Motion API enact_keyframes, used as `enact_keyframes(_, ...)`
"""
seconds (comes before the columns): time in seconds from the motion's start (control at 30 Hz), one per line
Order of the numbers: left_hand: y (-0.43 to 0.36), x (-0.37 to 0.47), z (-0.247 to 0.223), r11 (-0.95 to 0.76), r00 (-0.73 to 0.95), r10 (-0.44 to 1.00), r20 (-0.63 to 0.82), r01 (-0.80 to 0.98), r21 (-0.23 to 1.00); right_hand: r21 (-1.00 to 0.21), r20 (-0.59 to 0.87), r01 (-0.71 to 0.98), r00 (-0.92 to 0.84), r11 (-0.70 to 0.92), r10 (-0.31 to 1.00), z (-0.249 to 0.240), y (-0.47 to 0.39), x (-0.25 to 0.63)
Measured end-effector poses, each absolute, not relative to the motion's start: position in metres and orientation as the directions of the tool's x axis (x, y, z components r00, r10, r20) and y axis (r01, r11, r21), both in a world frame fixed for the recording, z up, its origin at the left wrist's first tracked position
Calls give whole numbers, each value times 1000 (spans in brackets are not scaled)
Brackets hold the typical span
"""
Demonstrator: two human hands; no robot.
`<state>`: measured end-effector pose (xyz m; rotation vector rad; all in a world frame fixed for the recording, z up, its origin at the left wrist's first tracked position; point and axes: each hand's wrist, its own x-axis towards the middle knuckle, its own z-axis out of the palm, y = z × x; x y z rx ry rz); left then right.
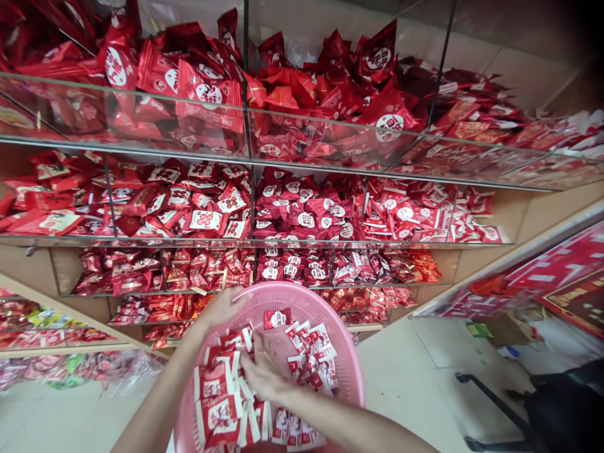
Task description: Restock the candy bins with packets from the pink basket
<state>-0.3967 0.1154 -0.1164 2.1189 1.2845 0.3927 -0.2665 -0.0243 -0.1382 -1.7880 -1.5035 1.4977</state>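
Observation:
A round pink plastic basket (330,314) sits in front of me, holding several small red-and-white snack packets (309,349). My left hand (221,308) grips the basket's far left rim. Inside the basket my right hand (264,371) lies on the packets, fingers curled over a few of them near the middle.
Glass-fronted shelves (302,163) in tiers hold heaps of red wrapped snacks (306,214), split by dividers. A slanted side display (542,270) stands at the right, another with mixed packets (42,321) at the left. Pale tiled floor (425,377) lies below, with a dark object (561,402) at lower right.

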Motion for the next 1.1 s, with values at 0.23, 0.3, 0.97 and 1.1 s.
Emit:
enact_keyframes(0.23,114,-396,-115,-324,486,870,-78,684,653,-849,-448,333,-40,-411,893,-135,-30,-253)
enact_keyframes(0.3,114,-395,-114,-317,484,871,-79,678,663,-811,-481,373,15,-451,877,-135,-33,-254)
enact_keyframes(0.97,113,-395,-112,-325,488,870,-70,675,663,-607,-214,791,-261,81,941,-127,-25,-207)
enact_keyframes(1.1,112,-395,-111,-320,471,880,-54,675,665,-319,-243,879,-438,355,866,-136,-12,-174)
